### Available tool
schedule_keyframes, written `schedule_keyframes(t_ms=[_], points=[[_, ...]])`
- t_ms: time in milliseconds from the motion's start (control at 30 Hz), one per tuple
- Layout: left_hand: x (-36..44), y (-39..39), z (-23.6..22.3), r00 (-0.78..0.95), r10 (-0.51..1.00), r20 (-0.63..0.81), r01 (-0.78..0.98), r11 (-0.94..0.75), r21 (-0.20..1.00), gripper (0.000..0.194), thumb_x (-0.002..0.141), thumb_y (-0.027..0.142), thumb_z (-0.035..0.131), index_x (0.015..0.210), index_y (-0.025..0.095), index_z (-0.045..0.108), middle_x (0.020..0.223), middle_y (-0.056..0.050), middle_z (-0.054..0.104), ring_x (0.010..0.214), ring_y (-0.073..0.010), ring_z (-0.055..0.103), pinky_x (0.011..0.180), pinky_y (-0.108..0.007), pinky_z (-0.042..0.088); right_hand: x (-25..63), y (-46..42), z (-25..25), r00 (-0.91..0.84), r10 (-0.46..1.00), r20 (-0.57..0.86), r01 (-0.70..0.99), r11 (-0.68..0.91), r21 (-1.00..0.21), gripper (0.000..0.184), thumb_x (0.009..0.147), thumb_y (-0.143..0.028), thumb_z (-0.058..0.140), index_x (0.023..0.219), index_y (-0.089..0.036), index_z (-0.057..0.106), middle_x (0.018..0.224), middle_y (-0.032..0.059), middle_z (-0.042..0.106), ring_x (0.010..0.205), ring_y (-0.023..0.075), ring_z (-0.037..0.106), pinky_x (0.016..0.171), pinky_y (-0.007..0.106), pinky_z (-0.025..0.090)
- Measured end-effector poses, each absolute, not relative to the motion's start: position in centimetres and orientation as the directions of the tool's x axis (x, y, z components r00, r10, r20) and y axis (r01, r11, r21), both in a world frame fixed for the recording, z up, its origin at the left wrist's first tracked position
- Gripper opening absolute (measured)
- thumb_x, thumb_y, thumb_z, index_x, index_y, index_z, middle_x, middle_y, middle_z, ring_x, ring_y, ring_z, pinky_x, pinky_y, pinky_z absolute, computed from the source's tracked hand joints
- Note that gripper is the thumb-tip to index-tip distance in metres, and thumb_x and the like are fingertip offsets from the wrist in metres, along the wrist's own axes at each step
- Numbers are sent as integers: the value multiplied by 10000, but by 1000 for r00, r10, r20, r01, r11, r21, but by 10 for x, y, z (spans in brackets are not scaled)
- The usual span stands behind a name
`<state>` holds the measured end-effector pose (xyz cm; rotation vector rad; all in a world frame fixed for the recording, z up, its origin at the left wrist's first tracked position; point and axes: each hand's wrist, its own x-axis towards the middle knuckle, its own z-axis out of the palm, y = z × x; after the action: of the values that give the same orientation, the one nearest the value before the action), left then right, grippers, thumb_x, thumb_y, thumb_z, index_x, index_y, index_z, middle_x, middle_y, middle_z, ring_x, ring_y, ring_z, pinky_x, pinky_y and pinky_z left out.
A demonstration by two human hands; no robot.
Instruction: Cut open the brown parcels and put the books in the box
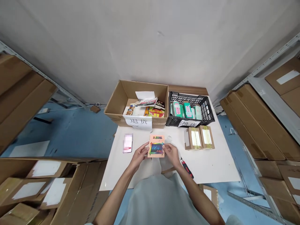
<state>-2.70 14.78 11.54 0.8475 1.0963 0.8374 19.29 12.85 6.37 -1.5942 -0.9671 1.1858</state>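
Observation:
Upright before me is a thin peach-coloured booklet (156,137) with colourful lettering and a dark picture in a rainbow border. My left hand (140,153) pinches its left edge, while the fingers of my right hand (171,153) grip the right edge. Below my right hand, a red and black utility knife (187,167) lies on the white table (215,170). To the left rests a phone (127,143), its screen partly blurred out. Beyond the booklet stands an open cardboard box (112,109) with several books (156,112) inside and a paper label on its front.
A black plastic crate (208,109) beside the box holds several green and white packages (187,110). Two small taped cartons (193,138) stand in front of it. Shelves with cartons (255,122) flank the table, and a large carton (77,190) sits at lower left.

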Motion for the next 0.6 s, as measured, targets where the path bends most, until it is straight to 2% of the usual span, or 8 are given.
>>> schedule_keyframes(t_ms=[67,167,233,300,367,433,500,600], points=[[-26,174,127,219,907,-360,-146,395,907,513,1048,505,831,1469,226,734,1405,-93,751,1241,-329,755,1030,-491,685,199,160,85,219,957,-192,110,-220,-969,584,799,-789,824,915,-217,839,769,68,806,678,248,717,604,357,599],[-26,222,159,141,961,-239,-154,260,953,712,918,592,931,1513,246,749,1298,-118,813,1135,-309,792,936,-479,725,207,215,134,193,980,-39,134,-65,-989,671,856,-780,800,1143,-179,883,881,66,849,684,201,687,599,314,580],[-28,249,189,48,995,-91,-156,97,983,700,835,632,964,1377,213,817,1347,-148,811,1191,-321,792,992,-483,726,212,244,168,179,982,58,121,36,-992,725,899,-796,772,1268,-180,874,1026,96,878,725,201,724,632,319,609],[-30,265,214,-56,996,62,-105,-68,992,615,875,627,919,1340,237,826,1456,-135,784,1314,-324,763,1100,-478,693,219,260,191,187,971,150,133,127,-983,720,939,-806,742,1325,-210,862,1249,127,869,841,212,795,734,336,659],[-34,267,225,-116,982,147,-41,-153,987,547,944,609,855,1360,255,814,1487,-114,777,1380,-318,740,1147,-472,667,228,263,193,189,963,190,159,161,-974,700,966,-801,725,1329,-217,861,1323,138,854,909,225,823,786,344,676],[-38,258,213,-98,985,139,8,-139,990,523,972,593,817,1367,250,805,1463,-112,790,1348,-309,757,1136,-466,666,241,255,173,181,970,162,175,131,-976,677,975,-784,726,1311,-211,861,1277,136,866,921,232,832,782,341,677],[-41,242,179,-33,998,62,66,-60,996,521,953,567,814,1352,232,803,1432,-124,804,1272,-299,785,1106,-459,670,258,239,135,184,981,64,193,27,-981,655,968,-763,735,1286,-202,855,1205,124,877,915,236,836,766,339,675],[-43,204,108,60,993,-104,209,89,974,525,897,510,800,1320,200,800,1383,-146,819,1157,-290,803,1060,-463,669,285,205,66,276,942,-189,305,-272,-912,613,952,-719,731,1229,-183,838,1175,121,874,936,238,838,794,356,684]])
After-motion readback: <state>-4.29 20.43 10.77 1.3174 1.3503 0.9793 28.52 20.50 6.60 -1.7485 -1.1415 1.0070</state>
